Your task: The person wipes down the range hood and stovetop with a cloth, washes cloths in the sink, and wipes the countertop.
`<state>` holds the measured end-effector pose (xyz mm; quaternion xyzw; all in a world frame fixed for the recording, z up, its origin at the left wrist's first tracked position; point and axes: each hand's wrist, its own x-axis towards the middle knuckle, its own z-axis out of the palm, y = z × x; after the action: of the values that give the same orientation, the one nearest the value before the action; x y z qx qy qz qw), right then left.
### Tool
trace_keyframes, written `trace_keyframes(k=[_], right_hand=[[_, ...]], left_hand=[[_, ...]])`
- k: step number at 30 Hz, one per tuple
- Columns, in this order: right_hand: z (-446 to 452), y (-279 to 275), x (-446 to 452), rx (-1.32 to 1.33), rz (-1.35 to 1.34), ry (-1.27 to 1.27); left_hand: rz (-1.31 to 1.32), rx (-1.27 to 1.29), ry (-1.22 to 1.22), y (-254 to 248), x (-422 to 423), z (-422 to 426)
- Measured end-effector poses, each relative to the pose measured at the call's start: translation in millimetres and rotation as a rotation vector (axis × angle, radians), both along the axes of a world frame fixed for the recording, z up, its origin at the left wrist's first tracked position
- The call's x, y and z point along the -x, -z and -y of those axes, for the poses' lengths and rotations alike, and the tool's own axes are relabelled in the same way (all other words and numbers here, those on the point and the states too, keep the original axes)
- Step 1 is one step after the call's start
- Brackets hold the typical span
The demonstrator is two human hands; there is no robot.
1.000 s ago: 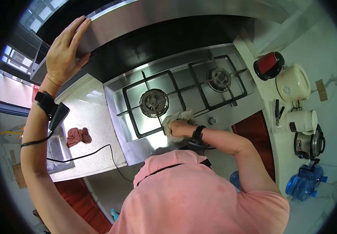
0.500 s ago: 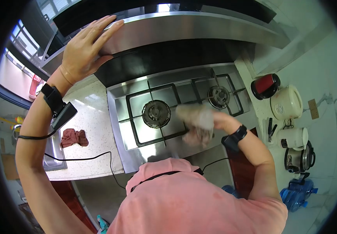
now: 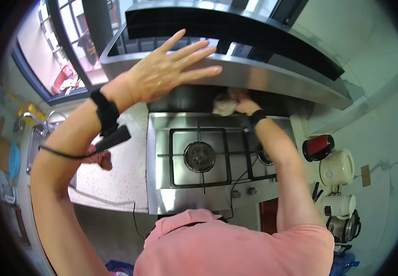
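Note:
My left hand (image 3: 171,66) has its fingers spread in front of the steel range hood (image 3: 277,80), holding nothing; whether the palm touches the hood I cannot tell. Below the hood, my right hand (image 3: 248,106) is closed on a pale cloth (image 3: 225,106). That cloth is at the black back panel (image 3: 185,100) behind the gas stove (image 3: 175,200), somewhat blurred. My right forearm reaches across the right burner (image 3: 264,156) and hides part of it. The left burner (image 3: 199,157) shows fully inside its black pan support.
A reddish-brown cloth (image 3: 103,159) lies on the left counter (image 3: 116,184), partly behind my left arm. Along the right wall stand a red-and-black appliance (image 3: 318,148), a cream cooker (image 3: 337,167) and a white kettle (image 3: 339,206). A black cable crosses the stove front.
My right hand has carried the pale cloth from above the stove back to the black panel. My left hand has shifted right along the hood, its fingers wider apart. The view has shifted.

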<state>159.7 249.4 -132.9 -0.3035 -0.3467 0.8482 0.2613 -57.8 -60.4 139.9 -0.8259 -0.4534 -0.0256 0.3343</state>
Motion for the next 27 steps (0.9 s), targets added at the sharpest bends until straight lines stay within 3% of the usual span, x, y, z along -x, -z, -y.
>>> trace_keyframes(k=[2, 3, 6, 8, 15, 18, 24, 27], right_hand=[[8, 27, 32, 0.007, -0.279, -0.218], [71, -41, 43, 0.339, -0.233, -0.109], [134, -60, 65, 0.166, -0.429, -0.369], [186, -101, 77, 0.231, -0.481, -0.422], [238, -139, 109, 0.181, -0.794, -0.263], [230, -145, 79, 0.193, -0.673, -0.144], [191, -152, -33, -0.103, -0.489, 0.103], [167, -146, -85, -0.280, -0.362, 0.266]], left_hand=[[0.026, -0.030, -0.052, 1, -2, 13], [0.068, -0.001, -0.091, -1, -2, 25], [0.240, -0.051, -0.118, 2, 12, 56], [0.374, -0.102, -0.051, 8, 24, 72], [0.558, -0.207, 0.010, 50, 21, 114], [0.671, -0.203, -0.061, 62, 24, 135], [0.924, -0.142, -0.373, 126, 33, 205], [1.254, -0.071, -0.527, 173, 20, 250]])
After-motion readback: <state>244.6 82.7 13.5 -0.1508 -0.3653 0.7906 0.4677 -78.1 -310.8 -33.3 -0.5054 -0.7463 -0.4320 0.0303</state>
